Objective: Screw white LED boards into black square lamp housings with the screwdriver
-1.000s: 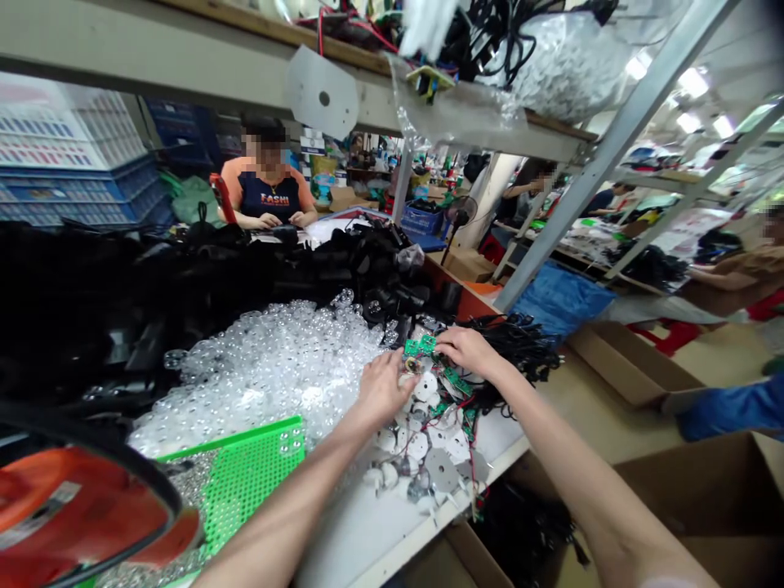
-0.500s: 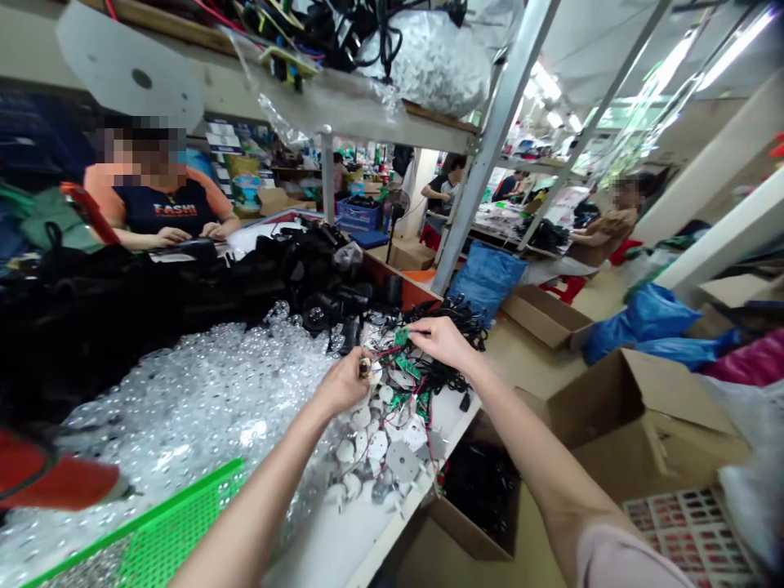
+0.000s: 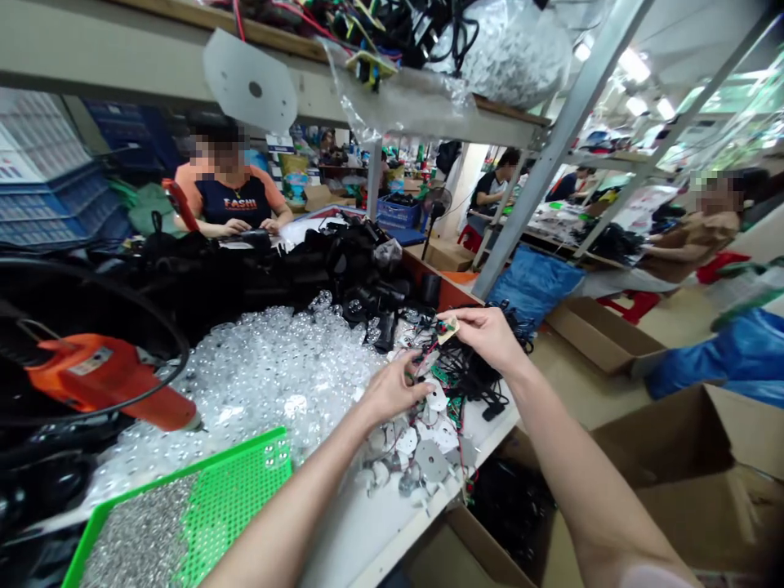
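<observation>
Clutter: a heap of clear plastic domes (image 3: 275, 384) fills the middle left of the frame, just beside the hands. A bundle of black cables (image 3: 471, 377) lies directly under and right of them, and white disc plates (image 3: 432, 461) are scattered below it. Further left sit an orange heat gun (image 3: 104, 380) with a looped black cord, and a green perforated tray (image 3: 226, 498) of small silver parts at lower left.

In the way: a steel shelf upright (image 3: 567, 139) crosses the upper right of the frame, and a bulging plastic bag of domes (image 3: 514, 57) sits on the shelf overhead.

Grip: the right hand (image 3: 487, 339) has thumb and fingers pinched together on a small circuit board (image 3: 447, 329). The left hand (image 3: 392, 390) reaches toward it, fingers close to thin wires; whether it holds them, I cannot tell.

Board: held up in the air above the black cables, between the hands.

Surface: a white workbench (image 3: 392, 531) runs toward the lower middle, with a cardboard box (image 3: 667, 449) on the floor at lower right.

Room: a crowded workshop; a co-worker in a navy top (image 3: 236, 200) sits at upper left, another in a tan top (image 3: 689, 245) at right.

Hard to make out: the fingers cover most of the board, and the wire ends are too small to trace.
</observation>
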The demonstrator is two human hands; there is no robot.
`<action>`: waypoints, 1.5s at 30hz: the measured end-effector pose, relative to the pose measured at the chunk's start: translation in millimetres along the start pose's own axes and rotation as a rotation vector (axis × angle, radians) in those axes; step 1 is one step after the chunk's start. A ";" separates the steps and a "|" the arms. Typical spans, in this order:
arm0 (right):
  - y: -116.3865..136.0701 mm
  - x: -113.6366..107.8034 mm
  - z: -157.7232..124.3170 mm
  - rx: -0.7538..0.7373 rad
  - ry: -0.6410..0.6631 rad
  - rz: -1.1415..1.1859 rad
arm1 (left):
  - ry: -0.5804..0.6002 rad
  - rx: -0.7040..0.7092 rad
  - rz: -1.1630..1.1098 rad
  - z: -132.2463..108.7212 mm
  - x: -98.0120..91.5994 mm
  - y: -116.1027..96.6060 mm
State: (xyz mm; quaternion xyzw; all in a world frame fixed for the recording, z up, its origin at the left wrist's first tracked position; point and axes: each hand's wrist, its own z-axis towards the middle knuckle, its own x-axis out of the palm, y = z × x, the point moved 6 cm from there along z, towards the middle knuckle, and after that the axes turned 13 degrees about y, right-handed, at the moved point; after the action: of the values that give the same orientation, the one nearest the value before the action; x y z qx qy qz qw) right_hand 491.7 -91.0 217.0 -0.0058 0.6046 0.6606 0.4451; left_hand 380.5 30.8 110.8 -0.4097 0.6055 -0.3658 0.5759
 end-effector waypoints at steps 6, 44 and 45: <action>19.0 -35.5 2.5 -0.167 -0.307 -0.071 | 0.070 0.013 -0.080 1.2 3.3 15.4; 3.0 -25.8 1.6 0.159 -0.175 -0.604 | -0.163 0.208 0.440 -49.6 38.0 0.5; 4.3 -26.9 6.5 0.131 -0.200 -0.523 | -0.137 0.270 0.503 -52.8 43.3 -1.0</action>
State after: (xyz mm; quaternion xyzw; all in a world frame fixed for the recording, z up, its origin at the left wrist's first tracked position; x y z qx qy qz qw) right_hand 508.8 -100.9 236.9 -0.0673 0.5770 0.4802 0.6573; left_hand 327.8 -10.8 98.1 -0.1902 0.5937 -0.2603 0.7373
